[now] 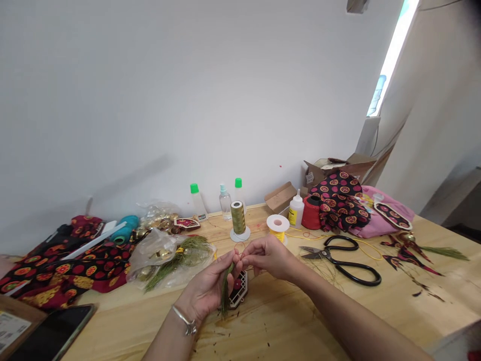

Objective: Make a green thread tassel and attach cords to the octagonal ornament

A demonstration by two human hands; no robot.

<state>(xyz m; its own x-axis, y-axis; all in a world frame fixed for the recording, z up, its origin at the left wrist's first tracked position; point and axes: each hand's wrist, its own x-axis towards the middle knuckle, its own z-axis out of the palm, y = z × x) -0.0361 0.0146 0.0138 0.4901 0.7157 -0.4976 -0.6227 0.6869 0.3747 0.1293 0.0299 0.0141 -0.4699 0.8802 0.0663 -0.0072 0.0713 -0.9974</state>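
Observation:
My left hand (205,286), with a silver bangle at the wrist, is closed around the upper end of an olive-green thread tassel (225,293), whose strands hang down. Close against it, my right hand (269,256) is pinched at the top of the tassel. A thin reddish thread (240,247) loops by the fingertips of both hands; its ends are hidden. Behind the tassel lies a dark red octagonal piece with a pale lattice border (242,292), partly covered by my left hand. Just beyond my hands stands a spool of olive thread (238,219).
Black-handled scissors (340,255) lie right, near a yellow thread spool (277,223), a glue bottle (296,209) and a red thread cone (311,213). Patterned fabric (93,265), plastic bags (152,250) and a phone (56,333) occupy the left. Several bottles (198,203) line the wall.

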